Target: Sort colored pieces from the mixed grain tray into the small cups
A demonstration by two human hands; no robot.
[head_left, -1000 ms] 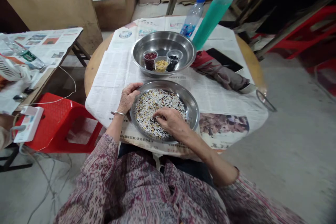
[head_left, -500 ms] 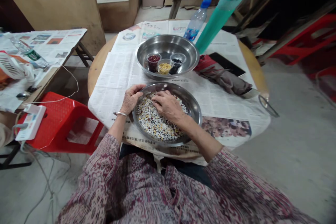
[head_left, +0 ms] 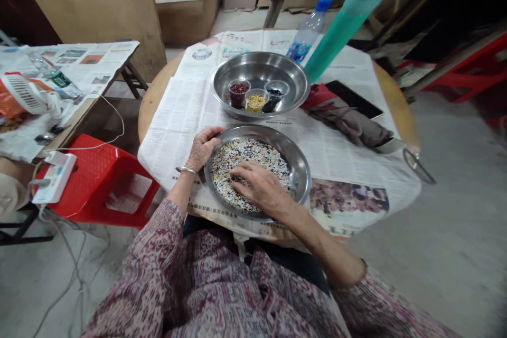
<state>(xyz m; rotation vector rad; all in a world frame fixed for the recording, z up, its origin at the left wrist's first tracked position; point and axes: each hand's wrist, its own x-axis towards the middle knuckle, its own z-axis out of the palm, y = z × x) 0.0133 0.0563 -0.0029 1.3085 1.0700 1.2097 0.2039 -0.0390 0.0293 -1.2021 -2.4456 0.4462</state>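
Note:
A steel basin [head_left: 303, 182] in front of me holds a spread of mixed white, black, yellow and red grains and beans [head_left: 261, 154]. My left hand [head_left: 203, 149] grips the left rim of this basin, thumb on top, with a bracelet at the wrist. Over the near middle of the mix, my right hand [head_left: 263, 187] rests with bent fingers, thumb apart from them; its fingertips touch the grains. Just beyond, a second steel basin [head_left: 225, 68] holds clear cups of red beans [head_left: 239, 91], yellow beans [head_left: 255, 101] and black beans [head_left: 274, 96].
Newspaper [head_left: 174, 105] covers the round table. A water bottle [head_left: 309, 31], a long green object [head_left: 344, 29], a folded umbrella [head_left: 348, 119] and a dark flat device [head_left: 354, 97] lie or stand at the right. A red stool [head_left: 95, 185] with a power strip [head_left: 55, 177] is at left.
My right hand has moved toward me across the grains, from the middle to the near side, baring grains behind it. My left hand stays on the rim. The view has shifted slightly left.

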